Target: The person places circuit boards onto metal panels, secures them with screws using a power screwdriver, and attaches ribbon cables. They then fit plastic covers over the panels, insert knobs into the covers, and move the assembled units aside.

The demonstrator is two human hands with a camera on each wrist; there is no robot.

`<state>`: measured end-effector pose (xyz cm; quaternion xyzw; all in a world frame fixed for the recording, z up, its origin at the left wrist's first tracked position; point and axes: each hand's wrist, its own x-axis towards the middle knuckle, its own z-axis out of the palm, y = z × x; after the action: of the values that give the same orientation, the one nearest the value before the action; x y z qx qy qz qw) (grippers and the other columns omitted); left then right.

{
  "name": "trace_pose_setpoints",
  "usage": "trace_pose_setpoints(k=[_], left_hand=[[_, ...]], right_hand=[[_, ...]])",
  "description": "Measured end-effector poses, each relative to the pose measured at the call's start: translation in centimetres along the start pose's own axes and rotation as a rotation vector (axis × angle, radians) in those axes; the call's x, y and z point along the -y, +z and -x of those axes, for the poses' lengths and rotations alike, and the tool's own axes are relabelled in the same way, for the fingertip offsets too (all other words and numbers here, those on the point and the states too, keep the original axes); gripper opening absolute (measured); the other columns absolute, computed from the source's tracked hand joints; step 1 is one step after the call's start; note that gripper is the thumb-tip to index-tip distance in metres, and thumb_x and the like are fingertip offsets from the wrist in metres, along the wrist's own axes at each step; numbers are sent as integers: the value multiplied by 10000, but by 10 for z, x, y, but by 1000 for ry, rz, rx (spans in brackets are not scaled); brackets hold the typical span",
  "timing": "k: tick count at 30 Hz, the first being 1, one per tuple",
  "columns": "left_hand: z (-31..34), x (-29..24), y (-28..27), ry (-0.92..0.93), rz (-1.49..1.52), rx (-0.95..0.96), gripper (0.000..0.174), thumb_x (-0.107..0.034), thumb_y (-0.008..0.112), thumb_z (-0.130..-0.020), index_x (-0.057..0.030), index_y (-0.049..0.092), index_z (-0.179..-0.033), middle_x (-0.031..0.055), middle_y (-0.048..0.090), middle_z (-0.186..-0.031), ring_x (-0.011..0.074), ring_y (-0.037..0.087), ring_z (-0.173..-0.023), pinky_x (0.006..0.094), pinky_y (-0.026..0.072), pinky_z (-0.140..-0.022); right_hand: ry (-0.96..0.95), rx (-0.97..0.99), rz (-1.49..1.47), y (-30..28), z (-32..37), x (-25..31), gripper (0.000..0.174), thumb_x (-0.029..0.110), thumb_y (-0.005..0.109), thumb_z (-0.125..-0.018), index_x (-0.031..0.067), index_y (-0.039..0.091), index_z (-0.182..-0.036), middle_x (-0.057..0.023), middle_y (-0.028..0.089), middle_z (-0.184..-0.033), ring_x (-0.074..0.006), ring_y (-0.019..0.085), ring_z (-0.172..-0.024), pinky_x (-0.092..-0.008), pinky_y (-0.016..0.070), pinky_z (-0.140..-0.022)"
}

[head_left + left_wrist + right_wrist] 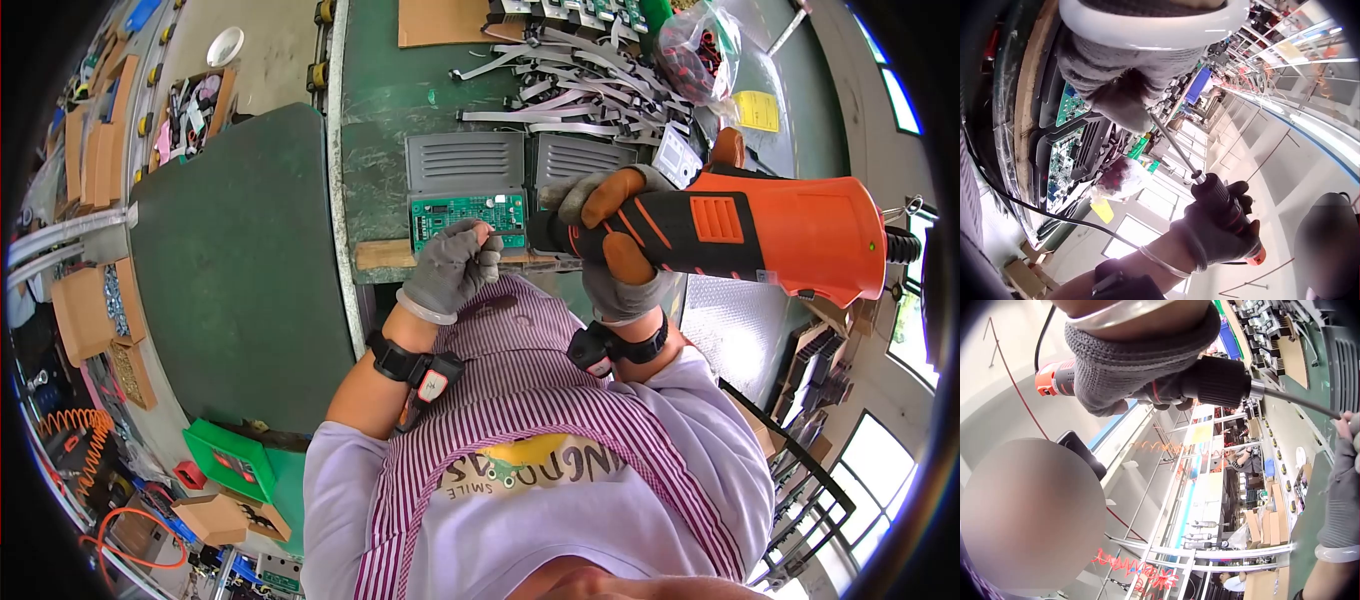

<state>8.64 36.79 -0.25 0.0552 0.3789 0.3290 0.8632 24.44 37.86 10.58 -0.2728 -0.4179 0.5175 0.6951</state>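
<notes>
My gloved right hand point(625, 245) grips a large orange and black electric screwdriver point(720, 230), held sideways above the bench. From its chuck point(1257, 389) a long metal bit point(1300, 402) reaches toward my left hand. The gloved left hand point(450, 265) pinches the bit's end between thumb and fingers; a bare fingertip shows there in the right wrist view. The very tip is hidden by those fingers. Beneath, a green circuit board point(465, 210) lies in a grey housing with a slotted panel point(463, 163). A second grey housing point(580, 158) sits beside it, partly covered by the right hand.
Grey ribbon cables point(580, 85) are piled at the back of the bench, beside a clear plastic bag point(700, 55) and a yellow label point(757, 111). A wooden strip point(385, 254) runs along the front edge. Left stands a dark green board point(235, 270); a green bin point(230, 460) is below it.
</notes>
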Motion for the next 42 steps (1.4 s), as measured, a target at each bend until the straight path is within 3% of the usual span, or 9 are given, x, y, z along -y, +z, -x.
trace_pose_setpoints(k=[4, 10, 13, 16, 20, 27, 30, 32, 42], left_hand=[[-4, 5, -11, -11, 11, 178, 184, -262, 585, -849, -92, 524, -814, -18, 453, -653, 72, 403, -525, 207, 357, -456], [1, 6, -4, 27, -134, 174, 230, -305, 570, -858, -80, 525, -847, -24, 424, -652, 58, 376, -498, 192, 296, -428], [-6, -6, -6, 150, -635, 92, 224, -275, 529, -879, -52, 529, -901, -10, 443, -661, 64, 390, -484, 194, 327, -428], [-5, -25, -6, 201, -646, -83, 208, -218, 491, -887, -28, 520, -966, 10, 469, -701, 78, 423, -514, 207, 401, -473], [-17, -29, -22, 235, -378, -86, 185, -168, 467, -882, -29, 491, -1001, 66, 543, -835, 105, 511, -623, 252, 482, -575], [-17, -36, -9, 106, -440, -98, 169, -206, 497, -877, -44, 501, -925, 49, 550, -736, 94, 494, -532, 227, 431, -461], [-21, -40, -16, 24, -456, -65, 167, -212, 508, -876, -47, 516, -892, 30, 539, -691, 87, 476, -502, 214, 404, -428], [-20, -37, -18, 28, -416, -42, 173, -215, 517, -873, -43, 532, -894, 22, 532, -680, 83, 467, -496, 209, 395, -421], [-25, -30, -24, 140, -233, -14, 129, -129, 544, -845, -39, 548, -937, 49, 596, -787, 100, 575, -633, 199, 458, -512]], right_hand=[[32, 10, -21, 1, 2, 3, 235, 178, 713, -721, 45, 524, -765, -26, 542, -672, -171, 573, -677, -395, 449, -828], [42, 5, -26, -3, 3, 7, 219, 154, 693, -717, 25, 527, -778, -67, 567, -720, -176, 565, -649, -380, 458, -799], [48, -21, 85, -13, 9, 3, 191, 114, 674, -719, 12, 529, -792, -80, 570, -747, -177, 571, -682, -350, 469, -764], [92, -43, 269, -30, 22, -9, 155, 70, 644, -720, 4, 530, -802, -79, 569, -760, -172, 574, -720, -311, 474, -731], [143, -78, 297, -37, 33, -17, 144, 47, 627, -711, 4, 530, -809, -82, 577, -783, -167, 573, -763, -292, 474, -720], [135, 69, 346, -40, 34, -21, 156, 67, 650, -715, 16, 528, -798, -80, 568, -807, -189, 584, -809, -327, 480, -759], [158, 81, 358, -37, 45, -24, 231, 180, 707, -730, 27, 545, -790, -58, 555, -709, -197, 568, -749, -380, 456, -799], [179, 89, 362, -35, 47, -27, 236, 182, 708, -733, 27, 542, -800, -56, 556, -721, -196, 569, -775, -363, 457, -788], [206, 176, 473, -36, 35, -30, 154, 94, 637, -721, 27, 518, -792, -50, 530, -712, -179, 553, -724, -344, 460, -766]])
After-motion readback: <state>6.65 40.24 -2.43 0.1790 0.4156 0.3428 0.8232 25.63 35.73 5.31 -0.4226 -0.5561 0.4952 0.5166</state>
